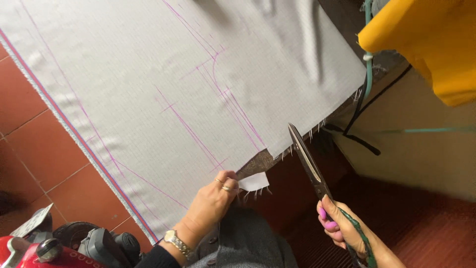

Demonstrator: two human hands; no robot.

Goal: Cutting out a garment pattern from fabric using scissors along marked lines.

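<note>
Grey cloth marked with pink chalk lines lies flat over the bench, filling the far and left part of the view, its striped selvedge running down the left side above the red tiled floor. Its near edge is frayed and cut on a slant, and a small loose corner of it sits at the near middle. The left hand, with rings and a wristwatch, has its grip pressed together on that corner, thumb and fingers pinching the flap. The right hand is closed around the handles of a pair of long scissors, whose blades look nearly shut and point up and away to the left, the tip just beside the frayed edge. So the cloth lies far and left of the blades, the long axis of the scissors running roughly along the cut edge. The left hand is the nearer one to the cloth. A yellow garment hangs at the far right.
</note>
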